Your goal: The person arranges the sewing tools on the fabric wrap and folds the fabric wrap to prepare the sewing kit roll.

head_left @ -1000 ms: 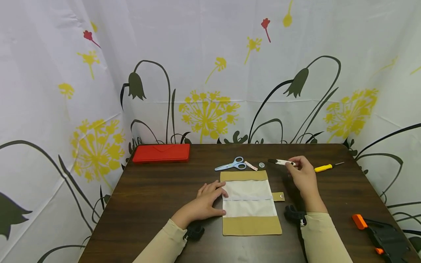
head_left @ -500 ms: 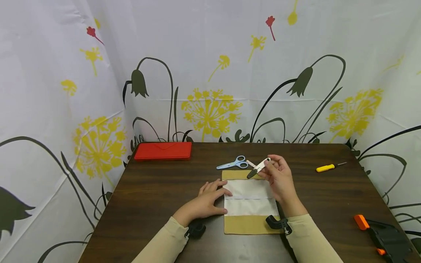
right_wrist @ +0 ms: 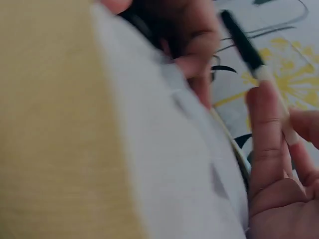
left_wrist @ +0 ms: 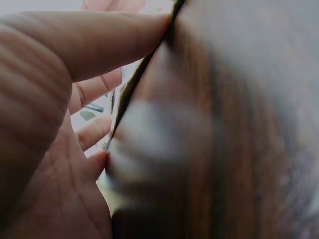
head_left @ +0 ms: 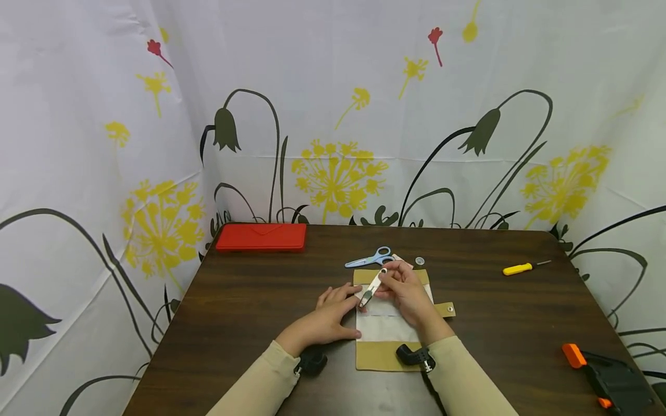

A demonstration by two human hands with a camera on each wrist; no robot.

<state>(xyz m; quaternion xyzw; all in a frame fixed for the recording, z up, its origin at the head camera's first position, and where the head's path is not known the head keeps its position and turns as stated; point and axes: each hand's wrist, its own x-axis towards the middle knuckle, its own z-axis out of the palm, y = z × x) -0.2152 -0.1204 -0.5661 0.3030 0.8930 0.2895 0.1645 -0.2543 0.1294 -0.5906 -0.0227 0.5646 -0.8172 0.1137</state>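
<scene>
A tan and white cloth roll (head_left: 387, 329) lies unfolded on the table, its snap tab (head_left: 445, 310) out to the right. My left hand (head_left: 325, 320) rests along its left edge, fingers spread and thumb at the edge. Above the white upper part, my right hand (head_left: 406, 292) pinches slim white thread snips (head_left: 376, 281) between thumb and fingers. Their dark-capped end points down and left, close to the left fingertips. In the right wrist view the snips (right_wrist: 264, 74) show side-on, the dark cap away from the palm.
Behind the roll lie light-blue scissors (head_left: 366, 260), a small pale strip (head_left: 403, 261) partly hidden by my right hand, and a small round disc (head_left: 419, 261). A red case (head_left: 261, 237) sits back left, a yellow screwdriver (head_left: 520, 268) right, a black-orange clamp (head_left: 614, 375) front right.
My right hand has brought the thread snips from the table's right back, leftward and nearer, over the cloth roll, turning the dark end downward. The left hand has stayed at the roll's edge.
</scene>
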